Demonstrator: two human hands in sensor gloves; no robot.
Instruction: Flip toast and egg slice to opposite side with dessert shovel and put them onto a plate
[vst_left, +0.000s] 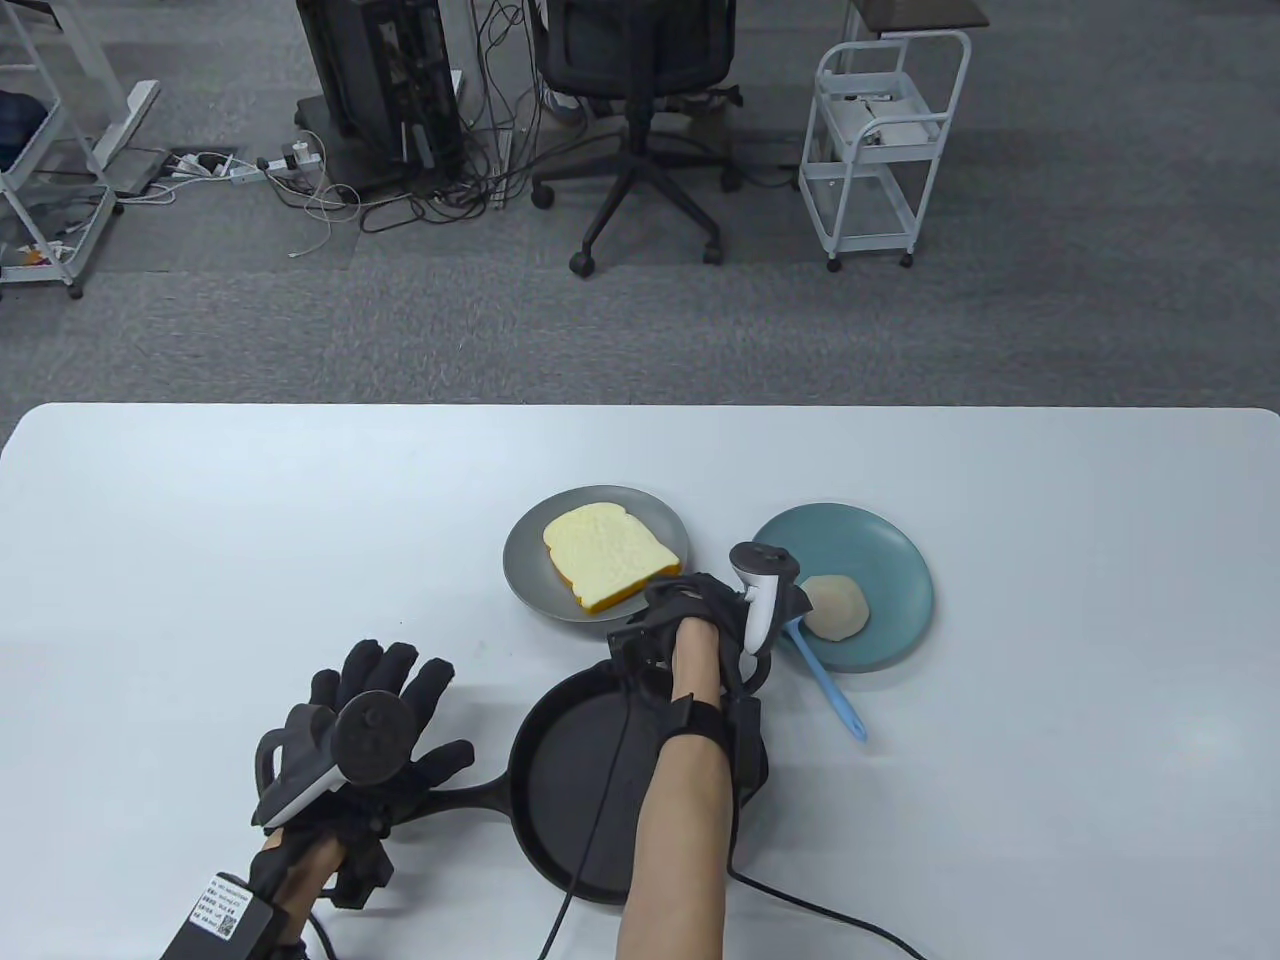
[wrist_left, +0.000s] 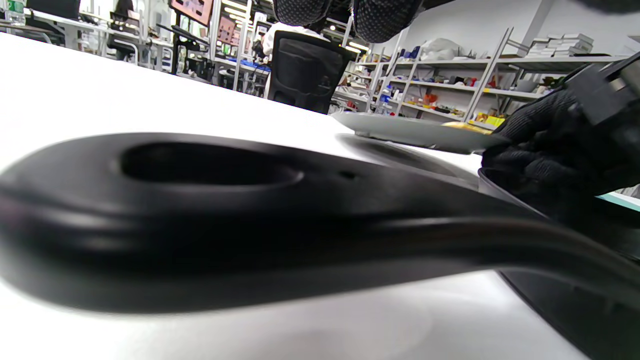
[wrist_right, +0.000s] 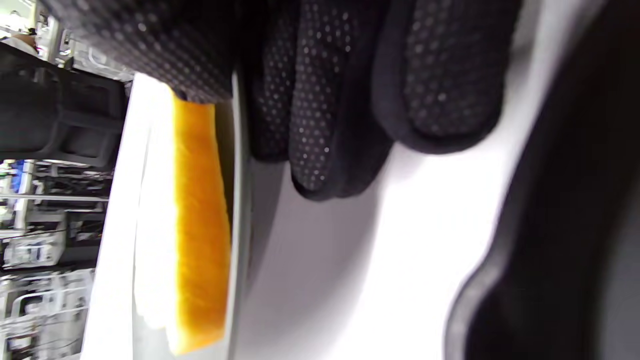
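A yellow toast slice (vst_left: 612, 552) lies on the grey plate (vst_left: 530, 572). The pale egg slice (vst_left: 838, 607) sits on the blue plate (vst_left: 885, 555), and the blue dessert shovel (vst_left: 830, 690) lies with its blade by the egg and its handle out over the plate's near rim. My right hand (vst_left: 680, 600) hovers between the two plates at the black pan's (vst_left: 570, 790) far rim; its fingers (wrist_right: 325, 125) hang loose and hold nothing, close to the toast (wrist_right: 197, 225). My left hand (vst_left: 410, 700) is spread flat above the pan handle (wrist_left: 250, 215).
The pan stands at the table's near edge with its handle (vst_left: 470, 795) pointing left. Glove cables trail off the near edge. Beyond the table are an office chair (vst_left: 640, 110) and a white cart (vst_left: 880, 150).
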